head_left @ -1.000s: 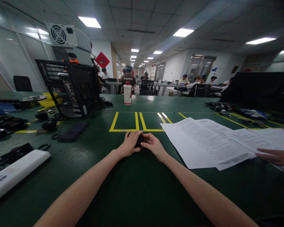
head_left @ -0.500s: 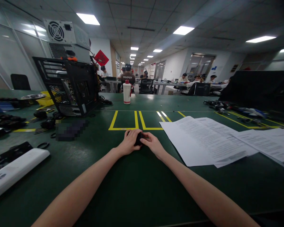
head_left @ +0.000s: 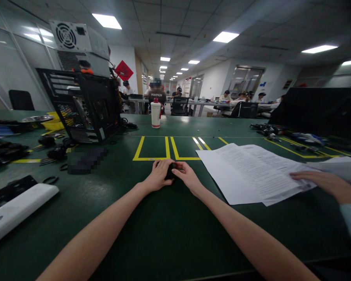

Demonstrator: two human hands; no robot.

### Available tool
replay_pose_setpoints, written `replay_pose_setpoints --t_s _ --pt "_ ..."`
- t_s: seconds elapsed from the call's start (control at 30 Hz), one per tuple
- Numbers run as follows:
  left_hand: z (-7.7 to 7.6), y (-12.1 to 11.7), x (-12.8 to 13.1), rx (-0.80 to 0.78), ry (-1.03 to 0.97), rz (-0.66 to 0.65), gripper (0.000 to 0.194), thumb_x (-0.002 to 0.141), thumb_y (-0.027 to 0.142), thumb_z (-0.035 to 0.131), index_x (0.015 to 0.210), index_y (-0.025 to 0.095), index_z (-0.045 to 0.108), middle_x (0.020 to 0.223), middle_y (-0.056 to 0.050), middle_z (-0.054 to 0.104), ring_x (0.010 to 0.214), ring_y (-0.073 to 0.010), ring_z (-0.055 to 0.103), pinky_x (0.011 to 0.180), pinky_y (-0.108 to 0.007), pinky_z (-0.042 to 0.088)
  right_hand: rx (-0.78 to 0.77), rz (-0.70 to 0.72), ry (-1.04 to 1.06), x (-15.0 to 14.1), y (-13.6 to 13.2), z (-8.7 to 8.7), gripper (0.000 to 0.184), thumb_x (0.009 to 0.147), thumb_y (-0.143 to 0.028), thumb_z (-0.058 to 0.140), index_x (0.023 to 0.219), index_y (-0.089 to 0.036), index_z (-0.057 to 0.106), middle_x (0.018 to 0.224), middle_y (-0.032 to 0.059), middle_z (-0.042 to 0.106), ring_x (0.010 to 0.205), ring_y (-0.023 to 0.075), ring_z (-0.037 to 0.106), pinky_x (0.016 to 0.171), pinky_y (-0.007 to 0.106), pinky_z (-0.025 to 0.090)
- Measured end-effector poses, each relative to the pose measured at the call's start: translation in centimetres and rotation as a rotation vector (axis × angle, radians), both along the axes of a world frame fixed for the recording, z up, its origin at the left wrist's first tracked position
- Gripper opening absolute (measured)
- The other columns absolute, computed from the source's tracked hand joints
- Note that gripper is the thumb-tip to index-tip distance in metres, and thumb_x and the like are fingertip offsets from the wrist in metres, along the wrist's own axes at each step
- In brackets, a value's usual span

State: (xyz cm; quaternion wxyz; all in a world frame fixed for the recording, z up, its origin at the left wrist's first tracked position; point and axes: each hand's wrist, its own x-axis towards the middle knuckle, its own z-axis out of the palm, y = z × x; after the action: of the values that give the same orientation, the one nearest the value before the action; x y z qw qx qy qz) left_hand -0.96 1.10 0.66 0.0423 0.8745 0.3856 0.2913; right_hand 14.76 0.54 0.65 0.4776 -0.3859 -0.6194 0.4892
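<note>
A small black object (head_left: 170, 171) sits between my two hands on the green tabletop (head_left: 175, 234); fingers cover most of it, so its kind cannot be made out. My left hand (head_left: 160, 175) wraps round it from the left, fingers over the top and thumb along the near side. From the right, the fingertips and thumb of my right hand (head_left: 187, 177) pinch its edge. Just beyond the hands runs yellow tape (head_left: 152, 159) marking out boxes. Printed paper sheets (head_left: 236, 175) lie to the right of my right hand.
Another person's hand (head_left: 312, 177) rests on the sheets at right. An open black computer case (head_left: 84, 109) with a power supply (head_left: 73, 37) on top stands left. A white bottle (head_left: 156, 113) stands ahead. A long white case (head_left: 20, 212) lies near left, cables (head_left: 266, 128) far right.
Another person's hand and sleeve have come in from the right onto the paper sheets. My hands keep their hold on the black object; the view has shifted slightly.
</note>
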Motion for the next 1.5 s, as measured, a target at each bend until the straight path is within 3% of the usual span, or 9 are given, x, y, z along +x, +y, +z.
replay_pose_setpoints --t_s 0.27,0.43,0.6,0.83,1.0,1.13,1.23,1.37,1.5 --pt "-0.2 0.2 -0.1 0.005 -0.008 -0.004 0.059 0.064 0.020 0.056 0.115 0.022 0.028 0.112 -0.006 0.044 0.107 -0.0226 0.039 0.094 -0.040 0.018 0.008 0.128 0.033 0.3 -0.4 0.1 0.031 0.064 -0.023 0.061 0.094 -0.021 0.050 0.101 0.0012 0.055 0.093 0.0150 0.053 0.083 0.031 0.041" --pt "-0.1 0.0 -0.1 0.013 -0.013 -0.010 0.058 0.065 0.021 0.056 0.115 0.022 0.028 0.112 -0.006 0.044 0.107 -0.0222 0.039 0.094 -0.040 0.019 0.047 0.060 0.005 0.1 -0.2 0.0 0.023 0.068 -0.030 0.057 0.089 -0.020 0.051 0.095 0.0012 0.056 0.094 0.0147 0.052 0.085 0.032 0.039" --pt "0.0 0.0 -0.1 0.012 -0.008 -0.001 0.057 0.066 0.022 0.056 0.116 0.021 0.027 0.112 -0.007 0.043 0.107 -0.0220 0.039 0.095 -0.041 0.018 -0.014 0.010 -0.016 0.1 0.1 -0.1 0.032 0.068 -0.033 0.058 0.096 -0.020 0.050 0.100 0.0041 0.055 0.096 0.0161 0.051 0.086 0.033 0.038" --pt "-0.2 0.1 0.0 0.015 0.003 0.010 0.059 0.064 0.020 0.056 0.115 0.021 0.027 0.113 -0.007 0.044 0.107 -0.0225 0.039 0.094 -0.041 0.019 0.019 0.135 0.053 0.3 0.3 -0.3 0.031 0.064 -0.023 0.062 0.092 -0.021 0.049 0.096 0.0013 0.055 0.091 0.0147 0.053 0.083 0.032 0.040" --pt "-0.3 0.1 0.1 0.032 -0.007 0.008 0.058 0.065 0.021 0.056 0.115 0.021 0.028 0.112 -0.007 0.044 0.106 -0.0226 0.040 0.093 -0.040 0.020 0.075 0.063 0.026 0.3 0.4 -0.4 0.021 0.068 -0.026 0.059 0.087 -0.020 0.051 0.090 0.0004 0.055 0.090 0.0139 0.051 0.085 0.032 0.038" --pt "-0.3 0.1 0.1 0.037 -0.017 0.023 0.056 0.066 0.022 0.056 0.115 0.021 0.028 0.111 -0.007 0.044 0.106 -0.0227 0.040 0.093 -0.040 0.021 0.025 0.020 -0.017 0.2 0.4 -0.3 0.027 0.070 -0.030 0.056 0.095 -0.021 0.051 0.097 0.0030 0.055 0.096 0.0162 0.050 0.086 0.034 0.037" --pt "-0.4 0.2 0.1 0.037 -0.016 0.024 0.056 0.066 0.023 0.056 0.116 0.021 0.028 0.112 -0.007 0.044 0.107 -0.0230 0.040 0.093 -0.041 0.020 -0.054 0.049 -0.037 0.3 0.3 0.0 0.029 0.070 -0.029 0.056 0.097 -0.019 0.051 0.100 0.0049 0.054 0.096 0.0173 0.050 0.087 0.036 0.037" --pt "-0.5 0.2 0.0 0.036 -0.011 0.025 0.058 0.065 0.022 0.057 0.116 0.021 0.028 0.113 -0.007 0.043 0.107 -0.0232 0.039 0.094 -0.041 0.020 -0.039 0.147 0.050 0.4 0.0 0.6 0.032 0.064 -0.022 0.062 0.094 -0.021 0.050 0.101 0.0030 0.054 0.097 0.0166 0.051 0.087 0.035 0.038" --pt "-0.5 0.2 0.0 0.041 -0.018 0.023 0.059 0.065 0.024 0.057 0.116 0.021 0.028 0.113 -0.007 0.043 0.107 -0.0228 0.039 0.094 -0.041 0.020 -0.042 0.098 0.031 0.4 -0.2 0.6 0.025 0.066 -0.025 0.060 0.090 -0.021 0.051 0.099 0.0025 0.055 0.099 0.0166 0.050 0.088 0.035 0.037"
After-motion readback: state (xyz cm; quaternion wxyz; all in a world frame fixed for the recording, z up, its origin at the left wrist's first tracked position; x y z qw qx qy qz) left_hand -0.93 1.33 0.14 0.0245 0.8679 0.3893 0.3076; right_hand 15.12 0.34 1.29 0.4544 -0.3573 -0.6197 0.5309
